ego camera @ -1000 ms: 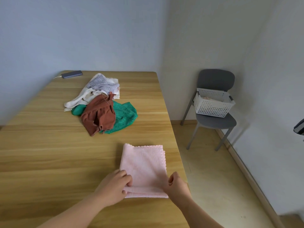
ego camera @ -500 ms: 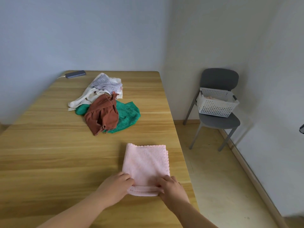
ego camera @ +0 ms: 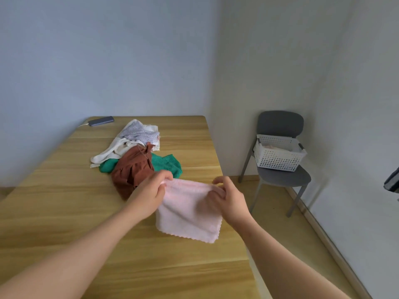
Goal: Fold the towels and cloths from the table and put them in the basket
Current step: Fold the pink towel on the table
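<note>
Head view, white basket [ego camera: 277,161], pale cloth [ego camera: 273,147] inside

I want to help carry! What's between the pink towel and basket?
Head view: past the pink towel, just table edge and bare floor, then the grey chair holding the basket.

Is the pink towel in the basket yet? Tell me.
No: the left hand and right hand hold the pink towel over the table, away from the basket.

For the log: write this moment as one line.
left hand: grips pink fleece towel | right hand: grips same towel | white perforated basket: on grey chair
</note>
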